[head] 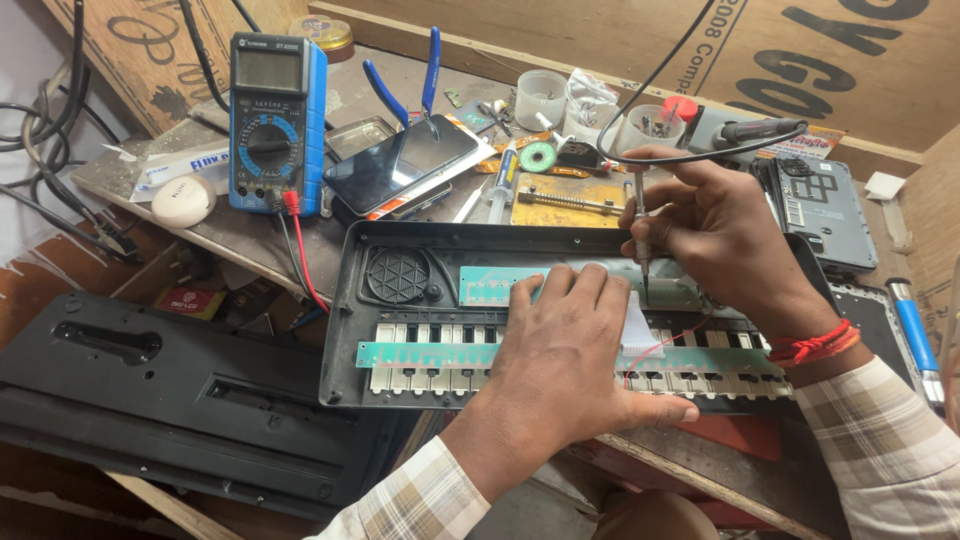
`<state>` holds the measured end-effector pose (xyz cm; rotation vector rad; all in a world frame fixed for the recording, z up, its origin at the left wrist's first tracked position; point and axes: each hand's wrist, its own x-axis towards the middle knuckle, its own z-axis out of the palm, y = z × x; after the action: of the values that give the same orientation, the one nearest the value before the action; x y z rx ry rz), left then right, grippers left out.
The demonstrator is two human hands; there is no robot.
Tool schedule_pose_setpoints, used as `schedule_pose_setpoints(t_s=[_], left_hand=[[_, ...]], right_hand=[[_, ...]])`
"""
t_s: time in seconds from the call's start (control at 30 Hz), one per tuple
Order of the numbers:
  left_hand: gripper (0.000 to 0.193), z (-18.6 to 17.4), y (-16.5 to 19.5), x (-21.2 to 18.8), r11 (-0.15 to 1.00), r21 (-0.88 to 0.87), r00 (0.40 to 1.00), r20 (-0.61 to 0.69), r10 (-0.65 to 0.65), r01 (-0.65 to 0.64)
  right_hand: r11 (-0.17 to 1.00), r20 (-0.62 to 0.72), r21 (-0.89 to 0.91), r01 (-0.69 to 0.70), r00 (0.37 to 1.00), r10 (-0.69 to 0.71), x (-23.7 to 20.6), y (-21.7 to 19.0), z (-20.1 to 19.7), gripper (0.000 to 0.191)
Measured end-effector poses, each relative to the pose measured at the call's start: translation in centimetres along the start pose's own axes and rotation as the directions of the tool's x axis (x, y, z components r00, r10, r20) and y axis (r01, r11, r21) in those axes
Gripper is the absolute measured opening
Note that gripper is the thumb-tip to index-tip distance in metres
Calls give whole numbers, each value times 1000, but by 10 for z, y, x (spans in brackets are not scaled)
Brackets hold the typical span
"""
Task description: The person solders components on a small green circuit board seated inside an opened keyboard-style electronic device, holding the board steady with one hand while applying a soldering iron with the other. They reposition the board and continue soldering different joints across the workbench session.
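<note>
Green circuit strips [560, 352] look thin and brittle, so the left hand [560, 365] presses flat, fingers spread, while right hand [715, 235] fingers pinch a screwdriver [641, 235].

single head-worn view, looks steeply down and forward over a cluttered workbench [250, 250], close range, both hands centre frame over an opened keyboard shell [400, 250], forearms enter from bottom edge, plywood backboard [560, 30] along top, no second view to overlap
</note>
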<state>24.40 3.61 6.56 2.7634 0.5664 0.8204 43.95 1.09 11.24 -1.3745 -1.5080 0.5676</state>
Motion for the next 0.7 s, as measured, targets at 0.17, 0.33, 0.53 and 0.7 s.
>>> schedule_pose_setpoints(t_s=[0.17, 0.33, 0.53, 0.7], left_hand=[[108, -1, 1, 1, 1000, 0, 998, 54, -31, 31], [107, -2, 1, 0, 1000, 8, 999, -31, -7, 7], [104, -4, 1, -1, 1000, -4, 1000, 4, -25, 25], [102, -5, 1, -1, 1000, -7, 1000, -21, -15, 15]], right_hand=[[985, -110, -140, -97, 991, 82, 1, -5, 1, 53], [950, -199, -293, -106, 979, 48, -2, -11, 1, 57], [725, -301, -657, -208, 953, 1, -7, -13, -3, 52], [627, -304, -754, -199, 950, -64, -11, -13, -13, 60]])
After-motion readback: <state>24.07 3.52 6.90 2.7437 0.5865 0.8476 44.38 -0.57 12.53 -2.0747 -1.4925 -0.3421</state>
